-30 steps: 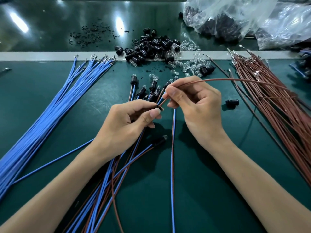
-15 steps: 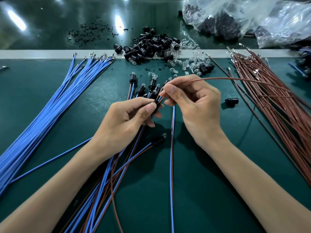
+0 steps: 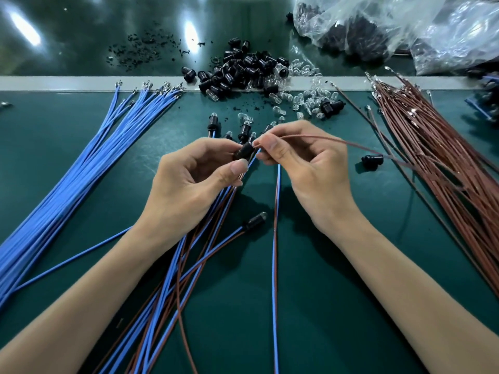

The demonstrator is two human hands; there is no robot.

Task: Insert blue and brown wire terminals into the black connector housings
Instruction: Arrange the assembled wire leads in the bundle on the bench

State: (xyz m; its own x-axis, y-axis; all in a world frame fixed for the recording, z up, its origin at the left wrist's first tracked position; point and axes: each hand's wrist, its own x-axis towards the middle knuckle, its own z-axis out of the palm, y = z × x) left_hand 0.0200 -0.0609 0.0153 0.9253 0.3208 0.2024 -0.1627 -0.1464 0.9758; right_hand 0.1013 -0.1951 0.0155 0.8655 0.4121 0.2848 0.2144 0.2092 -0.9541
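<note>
Near mat [image 3: 324,292] is matt green, smooth but scuffed. The far surface [image 3: 81,36] is way glossier and mirrors the lights. Black housings [image 3: 243,68] look like dull-sheen plastic, bulbs [image 3: 310,98] clear and glassy. Blue wires [image 3: 67,179] and brown wires [image 3: 445,163] have smooth insulation and shiny metal tips [image 3: 164,89]. Bags [image 3: 405,31] far right are crinkly clear plastic.

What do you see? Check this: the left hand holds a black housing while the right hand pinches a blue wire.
Not quite. The right hand pinches a brown wire, not a blue one, as the head view shows. The left hand does hold the black housing.
</note>
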